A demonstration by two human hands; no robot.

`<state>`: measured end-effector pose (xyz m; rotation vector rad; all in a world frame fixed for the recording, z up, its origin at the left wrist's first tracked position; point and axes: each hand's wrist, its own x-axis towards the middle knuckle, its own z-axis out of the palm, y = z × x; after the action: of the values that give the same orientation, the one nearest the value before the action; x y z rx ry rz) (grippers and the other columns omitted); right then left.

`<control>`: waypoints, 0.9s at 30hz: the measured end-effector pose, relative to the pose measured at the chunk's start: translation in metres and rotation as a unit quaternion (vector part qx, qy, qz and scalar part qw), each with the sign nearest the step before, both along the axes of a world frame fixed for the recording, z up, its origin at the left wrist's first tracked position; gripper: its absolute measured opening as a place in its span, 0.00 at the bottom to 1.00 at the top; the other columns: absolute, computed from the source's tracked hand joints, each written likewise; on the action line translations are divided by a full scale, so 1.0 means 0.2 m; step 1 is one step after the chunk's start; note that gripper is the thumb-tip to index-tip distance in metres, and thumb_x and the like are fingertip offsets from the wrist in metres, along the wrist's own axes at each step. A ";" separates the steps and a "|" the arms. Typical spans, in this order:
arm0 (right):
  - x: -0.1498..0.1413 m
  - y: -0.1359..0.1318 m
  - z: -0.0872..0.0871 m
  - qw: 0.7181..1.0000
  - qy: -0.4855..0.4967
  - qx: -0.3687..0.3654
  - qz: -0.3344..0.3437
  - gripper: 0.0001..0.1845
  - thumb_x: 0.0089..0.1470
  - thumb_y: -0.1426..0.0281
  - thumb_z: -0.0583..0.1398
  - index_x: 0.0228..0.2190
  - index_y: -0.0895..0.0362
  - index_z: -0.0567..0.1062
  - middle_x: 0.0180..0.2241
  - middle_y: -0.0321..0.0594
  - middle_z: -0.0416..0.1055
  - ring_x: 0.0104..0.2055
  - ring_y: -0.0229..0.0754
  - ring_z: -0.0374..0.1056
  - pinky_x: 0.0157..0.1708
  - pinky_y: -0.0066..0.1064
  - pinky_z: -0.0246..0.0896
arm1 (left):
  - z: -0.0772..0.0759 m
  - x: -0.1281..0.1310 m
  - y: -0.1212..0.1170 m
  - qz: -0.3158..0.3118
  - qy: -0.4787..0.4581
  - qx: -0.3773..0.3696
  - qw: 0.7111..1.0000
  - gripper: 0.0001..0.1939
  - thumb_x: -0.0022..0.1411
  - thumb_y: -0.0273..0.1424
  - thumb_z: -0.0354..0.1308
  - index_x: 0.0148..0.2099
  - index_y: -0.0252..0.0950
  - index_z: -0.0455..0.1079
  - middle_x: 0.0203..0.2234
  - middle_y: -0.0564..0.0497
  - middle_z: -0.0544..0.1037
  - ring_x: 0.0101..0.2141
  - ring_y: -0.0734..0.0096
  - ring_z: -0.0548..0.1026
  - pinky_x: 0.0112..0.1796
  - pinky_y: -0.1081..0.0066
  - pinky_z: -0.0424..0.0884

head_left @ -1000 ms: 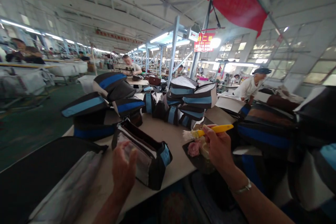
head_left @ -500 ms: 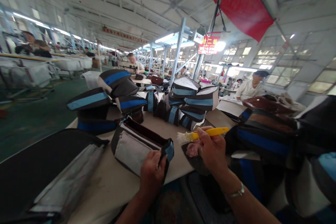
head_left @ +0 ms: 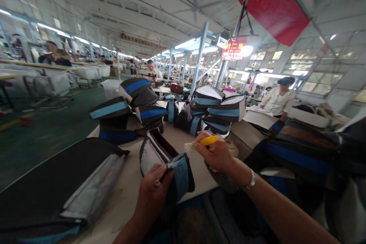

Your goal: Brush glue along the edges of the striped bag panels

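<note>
Left hand (head_left: 156,188): fingers closed, pinching near end of pouch (head_left: 160,152); pouch runs away from the grip, blue patch (head_left: 180,175) just right of it. Right hand (head_left: 215,154): fingers closed round brush (head_left: 208,140), bristles out left of fingertips, apart from pouch. Table (head_left: 122,190) under pouch. Beyond both grips: stacked pieces (head_left: 151,113). Farther, right: person in white (head_left: 277,101).
</note>
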<state>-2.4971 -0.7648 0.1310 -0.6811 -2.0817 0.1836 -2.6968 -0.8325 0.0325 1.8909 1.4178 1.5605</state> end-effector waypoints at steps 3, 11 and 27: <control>0.00 -0.03 0.00 0.999 0.017 -0.025 0.035 0.05 0.60 0.67 0.58 0.32 0.54 0.72 0.32 0.36 0.72 0.43 0.40 0.69 0.49 0.33 0.62 | 0.00 -0.02 -0.01 0.001 0.014 -0.002 1.000 0.09 0.65 0.34 0.56 0.33 0.38 0.72 0.30 0.52 0.74 0.33 0.71 0.72 0.37 0.74 0.68; -0.01 -0.02 -0.04 0.994 0.072 -0.080 0.008 0.08 0.60 0.65 0.58 0.30 0.54 0.72 0.32 0.37 0.72 0.40 0.41 0.70 0.46 0.33 0.63 | 0.05 -0.07 -0.03 -0.009 0.038 0.002 0.999 0.12 0.66 0.36 0.53 0.33 0.38 0.72 0.31 0.50 0.76 0.33 0.70 0.74 0.36 0.73 0.71; -0.02 -0.17 -0.11 0.959 0.193 -0.193 -0.077 0.12 0.57 0.58 0.62 0.33 0.55 0.74 0.20 0.32 0.65 0.21 0.34 0.61 0.22 0.25 0.56 | -0.46 -0.02 -0.19 0.271 0.089 0.116 0.952 0.22 0.61 0.47 0.57 0.48 0.35 0.64 0.41 0.43 0.71 0.41 0.59 0.74 0.40 0.62 0.74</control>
<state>-2.5018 -0.7981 0.1099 -0.9538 -1.6224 0.5976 -2.7007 -0.8696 -0.0594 1.9099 2.0460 1.9028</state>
